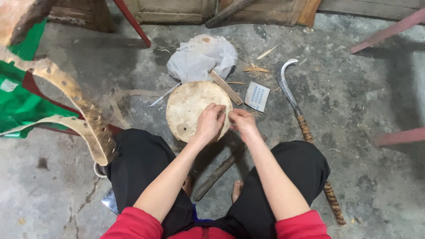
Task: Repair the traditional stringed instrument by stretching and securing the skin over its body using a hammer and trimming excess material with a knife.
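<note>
Hands on hide disc (190, 106) | I saw left hand (209, 123) and right hand (241, 122) pinching its near-right edge | sickle (290, 90) lay right.

A round, pale tan disc of hide or wood (192, 108), its material hard to tell, lies tilted on the concrete floor at twelve o'clock from the knees, its right edge pinched.

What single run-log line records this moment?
left hand: on round hide disc | right hand: pinching at disc edge | nearby: curved sickle, white cloth | surface: concrete floor
</note>
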